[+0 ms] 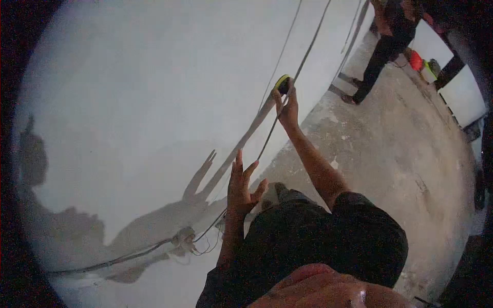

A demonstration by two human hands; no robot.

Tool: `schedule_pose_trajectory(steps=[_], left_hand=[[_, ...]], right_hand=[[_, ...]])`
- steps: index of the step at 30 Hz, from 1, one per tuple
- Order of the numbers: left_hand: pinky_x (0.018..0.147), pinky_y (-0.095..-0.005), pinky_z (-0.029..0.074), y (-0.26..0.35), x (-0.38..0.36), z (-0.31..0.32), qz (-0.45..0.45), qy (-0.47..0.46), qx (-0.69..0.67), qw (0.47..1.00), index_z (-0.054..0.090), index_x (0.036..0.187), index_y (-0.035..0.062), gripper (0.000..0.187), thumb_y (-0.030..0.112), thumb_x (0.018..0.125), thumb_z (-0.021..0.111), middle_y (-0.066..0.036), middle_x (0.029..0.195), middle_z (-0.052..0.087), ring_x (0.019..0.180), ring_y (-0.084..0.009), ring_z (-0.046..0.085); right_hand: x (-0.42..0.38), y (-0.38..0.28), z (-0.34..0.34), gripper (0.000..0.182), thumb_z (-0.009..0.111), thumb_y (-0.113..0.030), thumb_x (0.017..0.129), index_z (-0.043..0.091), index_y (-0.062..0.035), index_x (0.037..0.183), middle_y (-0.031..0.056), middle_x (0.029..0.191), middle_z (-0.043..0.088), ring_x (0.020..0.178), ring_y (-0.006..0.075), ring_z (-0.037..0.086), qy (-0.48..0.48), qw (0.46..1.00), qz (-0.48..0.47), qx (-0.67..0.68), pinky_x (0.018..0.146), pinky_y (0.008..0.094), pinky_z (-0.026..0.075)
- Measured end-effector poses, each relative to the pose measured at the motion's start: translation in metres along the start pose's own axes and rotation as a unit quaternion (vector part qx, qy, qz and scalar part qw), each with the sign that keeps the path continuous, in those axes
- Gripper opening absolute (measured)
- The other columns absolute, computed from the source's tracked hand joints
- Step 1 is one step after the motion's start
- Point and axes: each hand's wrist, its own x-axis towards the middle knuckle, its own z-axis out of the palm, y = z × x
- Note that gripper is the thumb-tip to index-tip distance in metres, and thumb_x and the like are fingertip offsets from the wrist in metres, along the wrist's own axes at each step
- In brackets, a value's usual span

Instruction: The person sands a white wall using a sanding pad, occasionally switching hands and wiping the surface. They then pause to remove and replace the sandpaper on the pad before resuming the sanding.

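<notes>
One yellow-and-black tool (281,83), gripped by the right hand (287,109), meets the white wall (154,102).

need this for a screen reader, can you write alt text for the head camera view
Seen from above, a person presses a yellow-edged tool against a white wall with the right hand, while the left hand is spread open near the wall. A cable runs along the wall, and another person stands farther off on the concrete floor.
</notes>
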Motion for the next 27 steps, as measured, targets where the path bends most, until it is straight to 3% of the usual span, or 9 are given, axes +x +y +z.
schedule_pose_trajectory(steps=[3, 5, 7, 11, 17, 19, 20, 25, 27], left_hand=[[0.118, -0.0629, 0.025, 0.009, 0.011, 0.009, 0.008, -0.012, -0.008, 1.000, 0.049, 0.142, 0.0121, 0.058, 0.036, 0.093, 0.070, -0.026, 0.164, 0.017, 0.149, -0.0445, 0.027], [0.118, -0.0633, 0.025, 0.016, 0.017, 0.009, 0.019, -0.023, -0.012, 0.999, 0.049, 0.142, 0.0127, 0.058, 0.036, 0.093, 0.070, -0.026, 0.164, 0.017, 0.149, -0.0448, 0.027], [0.118, -0.0638, 0.025, -0.019, -0.008, 0.002, 0.010, -0.036, 0.003, 0.999, 0.047, 0.144, 0.0138, 0.059, 0.034, 0.094, 0.069, -0.026, 0.164, 0.016, 0.149, -0.0450, 0.027], [0.118, -0.0629, 0.025, -0.070, -0.018, 0.024, 0.019, -0.021, -0.018, 0.999, 0.048, 0.144, 0.0138, 0.059, 0.036, 0.094, 0.069, -0.026, 0.164, 0.017, 0.150, -0.0446, 0.025], [0.118, -0.0616, 0.025, -0.114, -0.021, 0.037, 0.020, -0.018, -0.021, 0.999, 0.050, 0.142, 0.0114, 0.058, 0.037, 0.093, 0.069, -0.027, 0.164, 0.018, 0.150, -0.0448, 0.024], [0.118, -0.0618, 0.024, -0.121, -0.021, 0.042, 0.038, -0.008, -0.023, 0.999, 0.049, 0.142, 0.0108, 0.059, 0.038, 0.094, 0.068, -0.027, 0.164, 0.017, 0.150, -0.0447, 0.024], [0.118, -0.0618, 0.024, -0.130, -0.024, 0.045, 0.041, -0.012, -0.024, 0.999, 0.049, 0.142, 0.0108, 0.059, 0.038, 0.094, 0.068, -0.027, 0.164, 0.017, 0.150, -0.0447, 0.024], [0.119, -0.0623, 0.023, -0.114, -0.018, 0.035, 0.093, -0.026, -0.028, 0.995, 0.049, 0.143, 0.0118, 0.059, 0.040, 0.095, 0.067, -0.025, 0.164, 0.017, 0.150, -0.0434, 0.025], [0.119, -0.0626, 0.023, -0.081, -0.012, 0.021, 0.089, -0.031, -0.021, 0.995, 0.049, 0.143, 0.0119, 0.059, 0.040, 0.095, 0.067, -0.025, 0.164, 0.017, 0.150, -0.0433, 0.025]], right_hand=[[0.026, 0.026, 0.000, 0.074, 0.066, -0.029, 0.099, 0.028, 0.0050, 0.152, 0.0280, 0.145, 0.049, 0.134, 0.0358, 0.051, 0.014, 0.999, -0.027, 0.030, 0.111, 0.0424, 0.041], [0.048, 0.059, 0.011, 0.072, 0.064, -0.029, 0.100, 0.028, 0.0050, 0.152, 0.0279, 0.144, 0.049, 0.133, 0.0372, 0.051, 0.016, 0.982, 0.107, 0.158, 0.111, 0.0421, 0.041], [0.018, 0.058, 0.026, 0.072, 0.064, -0.028, 0.100, 0.028, 0.0055, 0.152, 0.0283, 0.147, 0.046, 0.136, 0.0383, 0.048, -0.026, 0.978, 0.115, 0.174, 0.112, 0.0426, 0.041], [-0.033, 0.056, 0.049, 0.060, 0.066, -0.025, 0.100, 0.038, 0.0033, 0.146, 0.0235, 0.135, 0.055, 0.125, 0.0308, 0.056, 0.031, 0.997, -0.055, -0.044, 0.104, 0.0371, 0.047], [-0.037, 0.082, 0.075, 0.072, 0.067, -0.031, 0.099, 0.032, 0.0025, 0.152, 0.0250, 0.139, 0.054, 0.130, 0.0326, 0.053, 0.025, 0.998, 0.035, 0.044, 0.108, 0.0408, 0.043], [-0.036, 0.117, 0.091, 0.069, 0.066, -0.032, 0.099, 0.034, 0.0029, 0.150, 0.0242, 0.140, 0.054, 0.130, 0.0319, 0.053, 0.043, 0.984, 0.149, 0.086, 0.108, 0.0403, 0.043], [-0.046, 0.079, 0.081, 0.068, 0.065, -0.031, 0.099, 0.035, 0.0028, 0.150, 0.0241, 0.145, 0.050, 0.134, 0.0326, 0.051, 0.030, 0.985, 0.162, 0.061, 0.110, 0.0405, 0.042], [-0.077, 0.057, 0.075, 0.068, 0.067, -0.029, 0.098, 0.034, 0.0023, 0.149, 0.0270, 0.145, 0.049, 0.132, 0.0360, 0.053, 0.004, 0.999, -0.001, 0.037, 0.108, 0.0416, 0.045], [-0.058, 0.049, 0.055, 0.063, 0.068, -0.027, 0.098, 0.038, 0.0012, 0.146, 0.0225, 0.134, 0.058, 0.125, 0.0341, 0.058, -0.021, 0.987, 0.145, 0.060, 0.102, 0.0427, 0.049]])
